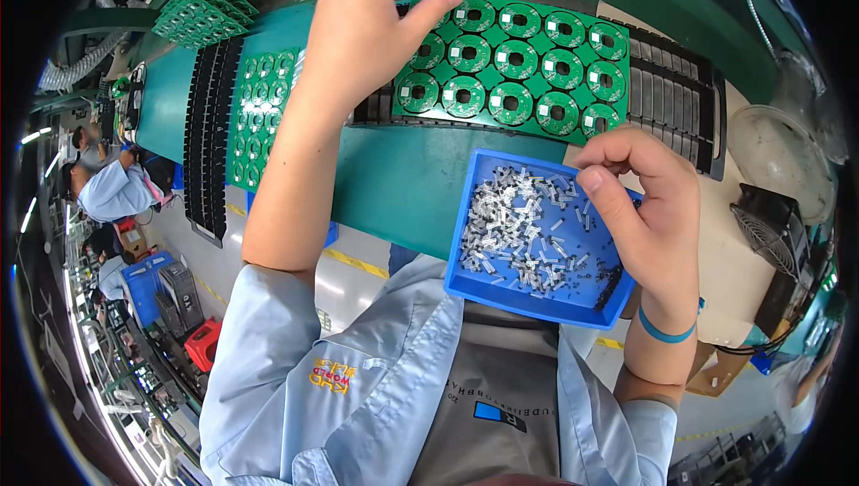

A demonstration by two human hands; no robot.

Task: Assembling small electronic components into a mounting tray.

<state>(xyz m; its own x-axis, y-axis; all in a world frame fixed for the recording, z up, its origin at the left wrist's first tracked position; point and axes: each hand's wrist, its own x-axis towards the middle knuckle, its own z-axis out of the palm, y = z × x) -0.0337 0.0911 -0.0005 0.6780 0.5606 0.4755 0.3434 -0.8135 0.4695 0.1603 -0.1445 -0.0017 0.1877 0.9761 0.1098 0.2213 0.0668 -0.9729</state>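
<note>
A green panel of round circuit boards, each with a square hole in the middle, lies on a black slatted rack. My left hand reaches over its far left corner, thumb and forefinger pinched together above a board; whatever they hold is too small to make out. Nearer to me is a blue bin holding many small clear-and-white parts with dark ends. My right hand is at the bin's right side, its thumb and forefinger closed over the far right corner. Anything between those fingertips is hidden.
On the left, another green panel lies beside a black rack. More green panels are stacked at the far left. A black fan stands at the right, near a pale round cover. Other people work at the far left.
</note>
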